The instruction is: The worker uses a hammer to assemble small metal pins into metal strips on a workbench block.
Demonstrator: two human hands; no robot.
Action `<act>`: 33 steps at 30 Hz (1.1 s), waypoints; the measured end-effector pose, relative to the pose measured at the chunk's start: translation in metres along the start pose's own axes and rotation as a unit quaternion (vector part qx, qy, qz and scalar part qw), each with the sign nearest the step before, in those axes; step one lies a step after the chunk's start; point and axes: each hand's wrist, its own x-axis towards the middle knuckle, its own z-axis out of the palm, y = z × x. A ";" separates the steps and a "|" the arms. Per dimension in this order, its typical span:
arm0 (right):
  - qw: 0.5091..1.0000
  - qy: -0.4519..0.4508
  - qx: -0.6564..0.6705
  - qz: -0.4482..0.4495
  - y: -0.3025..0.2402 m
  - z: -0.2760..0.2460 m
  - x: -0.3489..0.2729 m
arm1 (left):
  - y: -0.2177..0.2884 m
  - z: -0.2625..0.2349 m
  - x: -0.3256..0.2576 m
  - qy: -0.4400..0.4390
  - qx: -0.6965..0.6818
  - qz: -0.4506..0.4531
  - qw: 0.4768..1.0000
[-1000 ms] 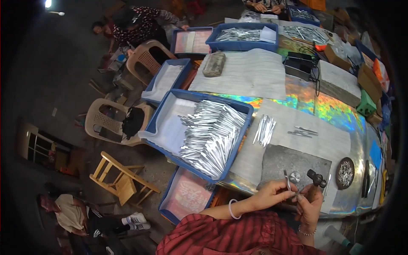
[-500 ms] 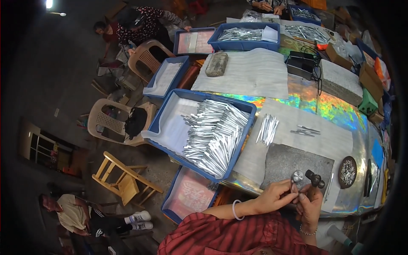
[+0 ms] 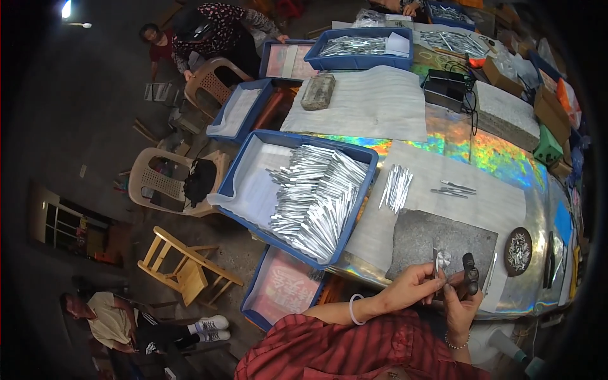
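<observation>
My left hand (image 3: 415,285), with a white bangle at its wrist, is closed in a pinch on a slim metal piece (image 3: 436,250) that points away from me. My right hand (image 3: 461,307), wearing a beaded bracelet, is closed around a small hammer (image 3: 470,275) with a dark head. The fingertips of both hands come close together, and they hide part of what lies between them. Just beyond the fingers, a round shiny metal block (image 3: 443,258) stands on a grey stone slab (image 3: 415,240).
Left of the slab stands a blue tray (image 3: 253,221) heaped with silver metal pieces. A bundle of loose pieces (image 3: 396,189) and a few others (image 3: 453,189) lie beyond the slab. A dark oval dish (image 3: 518,253) holds small parts. Other people sit or stand beyond the table and at left.
The slim metal piece now sticks up past my left fingers, beside the round block. My right hand has turned slightly, and the hammer head has tilted and dropped a little.
</observation>
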 end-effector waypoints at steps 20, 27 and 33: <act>0.993 0.013 0.105 0.058 -0.010 -0.007 0.005 | 0.004 0.000 0.006 0.010 -0.151 -0.016 0.988; 0.987 -0.023 0.098 0.124 -0.023 -0.002 0.015 | -0.003 -0.009 0.011 0.032 -0.252 -0.027 0.967; 0.984 -0.073 0.127 0.103 -0.020 -0.003 0.020 | -0.004 -0.005 0.018 0.031 -0.312 -0.016 0.950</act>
